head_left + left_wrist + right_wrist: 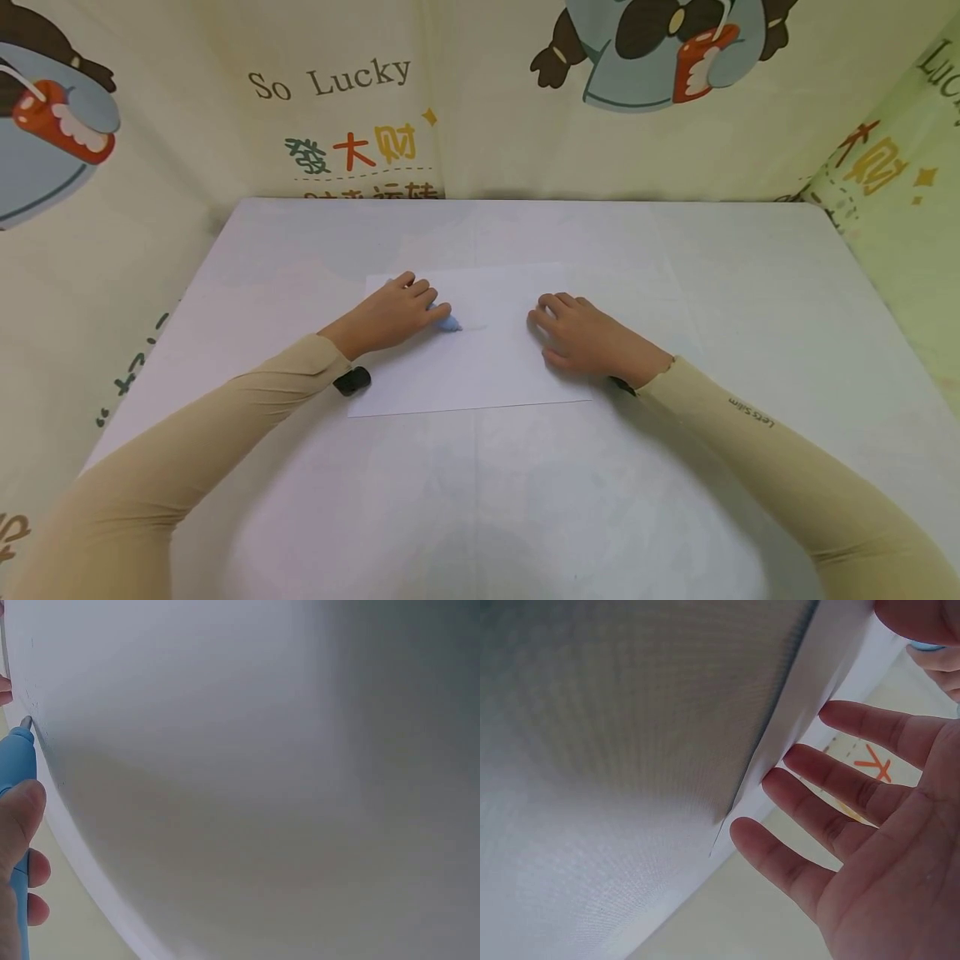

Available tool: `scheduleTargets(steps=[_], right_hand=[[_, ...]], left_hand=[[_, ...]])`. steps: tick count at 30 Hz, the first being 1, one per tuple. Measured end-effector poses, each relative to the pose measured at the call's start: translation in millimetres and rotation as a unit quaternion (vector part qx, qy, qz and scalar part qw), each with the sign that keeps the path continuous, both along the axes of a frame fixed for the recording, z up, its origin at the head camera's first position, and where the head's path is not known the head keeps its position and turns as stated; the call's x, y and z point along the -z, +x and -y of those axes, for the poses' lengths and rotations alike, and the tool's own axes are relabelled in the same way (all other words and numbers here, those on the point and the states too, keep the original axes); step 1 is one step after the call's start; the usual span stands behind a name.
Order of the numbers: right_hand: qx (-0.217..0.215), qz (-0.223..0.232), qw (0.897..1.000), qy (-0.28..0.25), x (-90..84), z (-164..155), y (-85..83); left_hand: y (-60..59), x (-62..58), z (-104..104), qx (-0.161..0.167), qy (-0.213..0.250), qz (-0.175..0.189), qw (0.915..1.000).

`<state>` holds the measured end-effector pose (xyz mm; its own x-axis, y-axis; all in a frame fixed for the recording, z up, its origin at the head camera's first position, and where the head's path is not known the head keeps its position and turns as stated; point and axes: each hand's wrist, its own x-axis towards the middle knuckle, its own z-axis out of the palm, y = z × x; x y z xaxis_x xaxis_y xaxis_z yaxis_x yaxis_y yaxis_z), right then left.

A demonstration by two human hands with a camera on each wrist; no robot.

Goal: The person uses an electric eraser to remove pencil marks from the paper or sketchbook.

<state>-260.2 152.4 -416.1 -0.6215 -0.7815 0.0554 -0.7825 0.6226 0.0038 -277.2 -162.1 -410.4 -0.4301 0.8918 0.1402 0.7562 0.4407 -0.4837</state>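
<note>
White table — pale covering with faint fold creases. Printed fabric backdrop encloses it at rear and both sides: cartoon figures, lettering "So Lucky", coloured Chinese characters beneath. Right-hand panel is green-tinted — same print pattern

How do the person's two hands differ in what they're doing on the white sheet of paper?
The left hand curls round a light-blue pen, its tip at the white sheet of paper; the right hand holds nothing. The right hand's fingers are straight and spread, the left's bent. Both rest on the paper.
</note>
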Motion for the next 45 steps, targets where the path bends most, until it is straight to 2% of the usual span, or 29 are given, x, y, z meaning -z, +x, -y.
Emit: scheduleTargets(steps=[7,14,24,36,45], right_hand=[[0.000,-0.009,1.000,0.001,2.9,-1.1,-1.2],[-0.003,-0.008,1.000,-0.003,0.8,0.5,0.1],[-0.004,-0.012,1.000,-0.004,-0.5,1.7,1.3],[0.000,-0.011,1.000,0.000,0.7,1.5,-0.8],[-0.001,-0.015,1.000,0.002,0.0,1.7,-0.2]], left_hand=[[1.6,-0.3,3.0,0.010,0.000,-0.011,0.9999],[1.8,-1.3,-1.2,0.002,0.001,0.000,1.0000],[-4.9,0.8,-4.8,-0.003,-0.001,-0.009,1.0000],[-0.7,-1.2,0.2,0.007,0.000,0.006,1.0000],[1.1,-1.1,1.1,0.016,0.005,-0.007,0.9998]])
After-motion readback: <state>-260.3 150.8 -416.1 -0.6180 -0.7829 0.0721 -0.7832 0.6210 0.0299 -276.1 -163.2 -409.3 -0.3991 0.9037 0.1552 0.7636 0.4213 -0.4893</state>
